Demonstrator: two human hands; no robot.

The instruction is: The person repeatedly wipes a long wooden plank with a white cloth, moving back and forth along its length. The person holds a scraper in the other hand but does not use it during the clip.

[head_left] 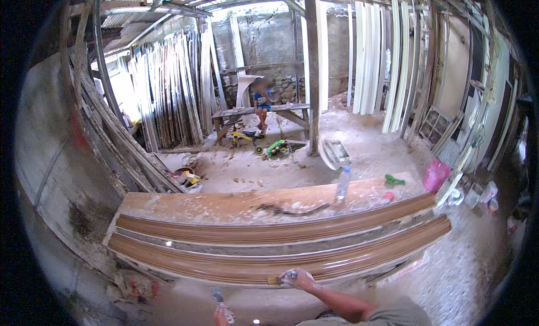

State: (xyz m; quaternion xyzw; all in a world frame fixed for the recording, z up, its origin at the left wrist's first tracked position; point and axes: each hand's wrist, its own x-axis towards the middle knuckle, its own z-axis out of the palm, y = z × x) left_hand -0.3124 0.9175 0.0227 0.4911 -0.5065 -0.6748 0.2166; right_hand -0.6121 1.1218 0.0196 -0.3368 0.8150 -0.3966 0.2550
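Note:
My right hand [301, 279] is closed around the handle of a paintbrush [274, 280]. Its pale bristles touch the front edge of the nearer long brown ridged moulding [224, 263], which looks shiny. At the lower edge, my left hand [220, 317] grips what looks like a putty knife [217, 295], blade upward, apart from the moulding. A second brown ridged moulding [224, 233] lies parallel behind the first, with a grey gap between them. Both span the width of the bench.
Behind the mouldings, a whitish-stained board [185, 202] carries a clear bottle [342, 187], a dark strip [303, 211] and a green object [394, 180]. A pink bag [435, 175] stands at right. Beyond a post [312, 73], a person [261, 101] sits on a wooden bench [286, 108].

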